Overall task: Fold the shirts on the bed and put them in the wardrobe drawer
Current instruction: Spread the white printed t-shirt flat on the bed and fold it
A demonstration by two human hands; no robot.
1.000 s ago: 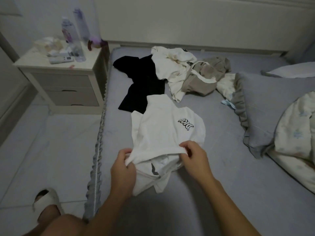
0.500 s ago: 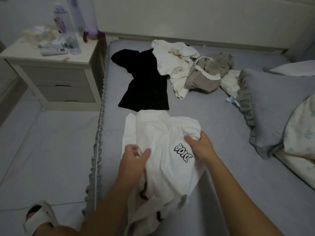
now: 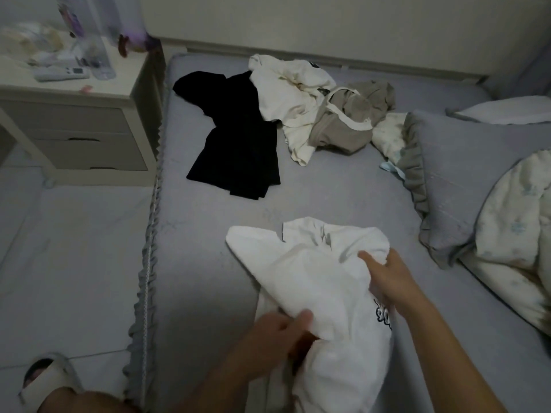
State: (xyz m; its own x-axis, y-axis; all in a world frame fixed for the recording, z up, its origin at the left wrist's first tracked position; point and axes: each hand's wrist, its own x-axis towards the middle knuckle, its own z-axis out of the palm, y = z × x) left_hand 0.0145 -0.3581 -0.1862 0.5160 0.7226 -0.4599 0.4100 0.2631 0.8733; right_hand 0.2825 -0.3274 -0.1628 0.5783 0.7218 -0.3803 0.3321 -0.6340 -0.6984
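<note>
1. White shirt (image 3: 313,281) bunched near the front of the grey bed (image 3: 214,263), partly lifted, dark logo just beside the right wrist.
2. Further up the bed: black shirt (image 3: 235,138) spread flat, cream shirt (image 3: 292,93) crumpled beside it and overlapping its upper edge, taupe garment (image 3: 346,120) touching the cream one.
3. To the right, grey frilled pillow (image 3: 459,174) and pale patterned duvet (image 3: 512,222); a second pillow (image 3: 504,110) behind, near the wall.
4. To the left, cream nightstand (image 3: 74,126) with drawers, standing against the bed edge; on its top a remote (image 3: 62,74), bottles (image 3: 86,34) and blurred small items. Grey floor below, a slippered foot (image 3: 44,383) at the lower left corner.
5. Compared with half a second back: white shirt pulled closer and gathered into a heap, logo now lower and partly hidden by the right forearm; black shirt fully uncovered, well apart from the white one.
6. Left hand (image 3: 274,332) low, fingers curled into the shirt's near edge, thumb on top of the cloth.
7. Right hand (image 3: 384,269) further forward, fingers gripping a fold on the shirt's right side. Hands apart, each clamped on the same shirt.
</note>
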